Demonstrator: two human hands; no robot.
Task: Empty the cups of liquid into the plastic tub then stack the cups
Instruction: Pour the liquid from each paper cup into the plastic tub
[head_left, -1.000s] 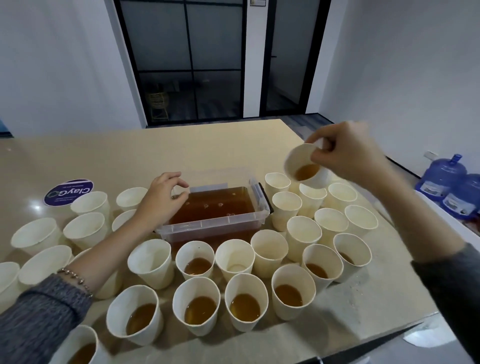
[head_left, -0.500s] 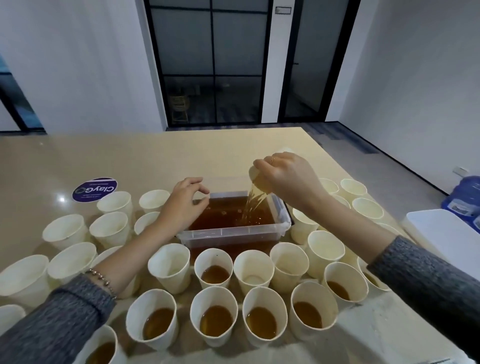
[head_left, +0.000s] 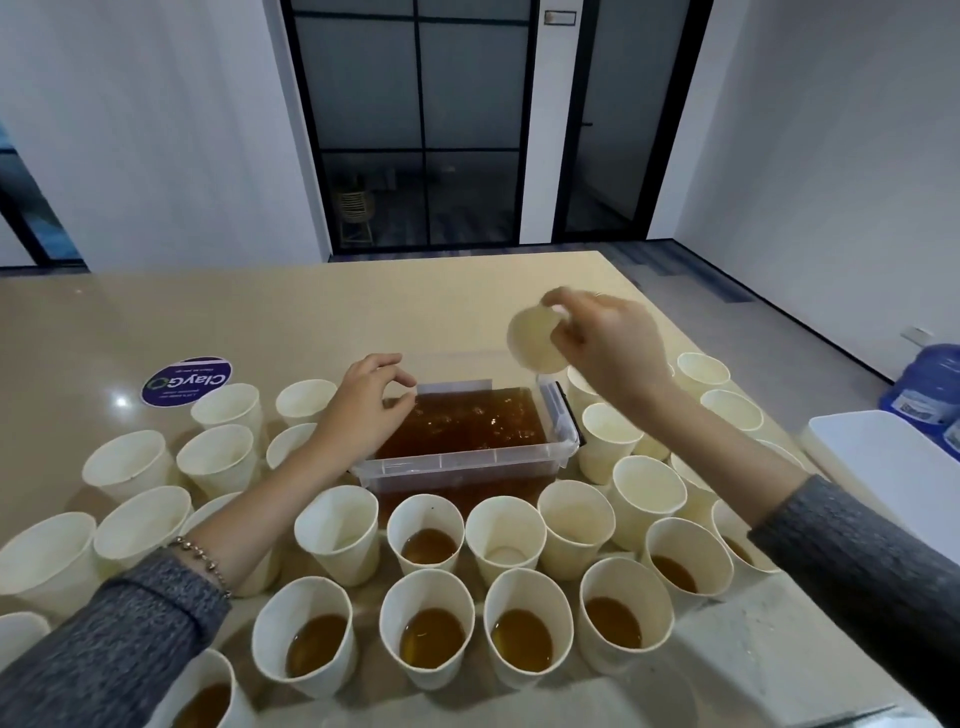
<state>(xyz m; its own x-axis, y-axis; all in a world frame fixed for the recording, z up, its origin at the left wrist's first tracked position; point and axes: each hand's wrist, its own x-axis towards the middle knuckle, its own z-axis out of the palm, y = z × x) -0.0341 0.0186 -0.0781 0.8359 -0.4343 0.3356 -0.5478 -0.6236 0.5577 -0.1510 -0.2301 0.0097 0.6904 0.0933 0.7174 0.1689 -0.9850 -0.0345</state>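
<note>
A clear plastic tub holding brown liquid stands mid-table. My right hand grips a white paper cup tipped on its side above the tub's far right corner, its mouth facing left, with no liquid showing inside. My left hand rests with curled fingers at the tub's left rim. Several white paper cups ring the tub. The front row and a few behind it hold brown liquid. Cups on the left and right look empty.
A round purple sticker lies on the beige table at the far left. A white tray and blue water bottles are off the table's right edge. The table's near right corner is close to the cups.
The right hand carried a cup of liquid over the tub, poured it out, and now lifts the tipped cup up and to the right. The left hand stayed at the tub.
</note>
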